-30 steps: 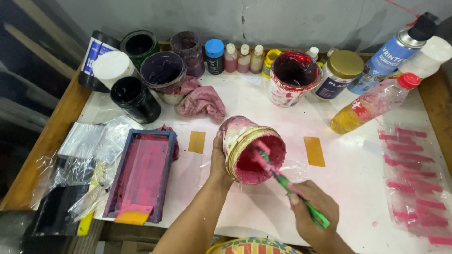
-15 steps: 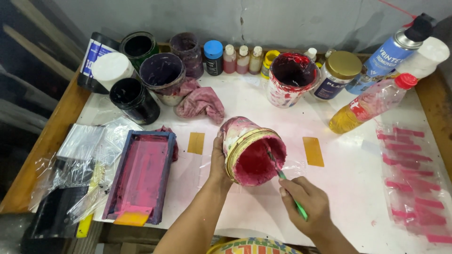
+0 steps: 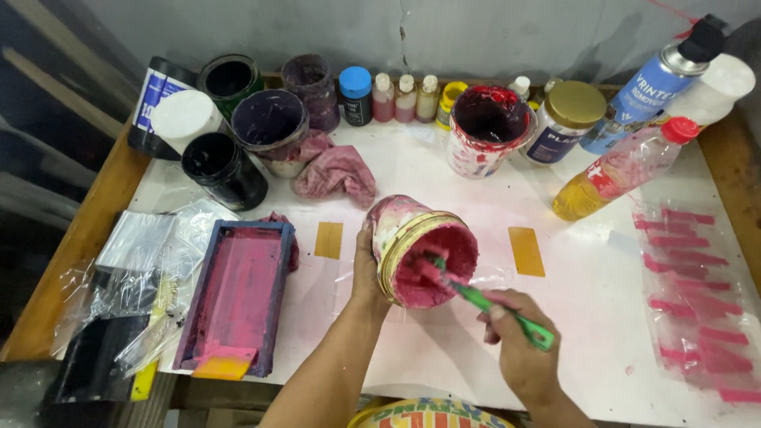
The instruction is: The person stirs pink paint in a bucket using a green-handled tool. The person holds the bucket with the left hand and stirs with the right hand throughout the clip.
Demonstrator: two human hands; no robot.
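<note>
Left hand (image 3: 366, 273): closed around the tilted pink-smeared round paint tub (image 3: 420, 250), table centre.
Right hand (image 3: 519, 349): gripping the green-handled brush (image 3: 485, 302), bristles inside the tub.
Advice: steady the tub; scrape the wall evenly.
10 o'clock: pink-stained rectangular tray (image 3: 238, 297).

One head-worn camera looks steeply down — close over the white worktable (image 3: 602, 317), facing the grey back wall (image 3: 507, 36). No second view — nothing shared.

White-topped wooden table (image 3: 444, 170) with paint pots (image 3: 487, 131), bottles (image 3: 614, 170), rag (image 3: 337, 170), printing frame (image 3: 238, 297).
</note>
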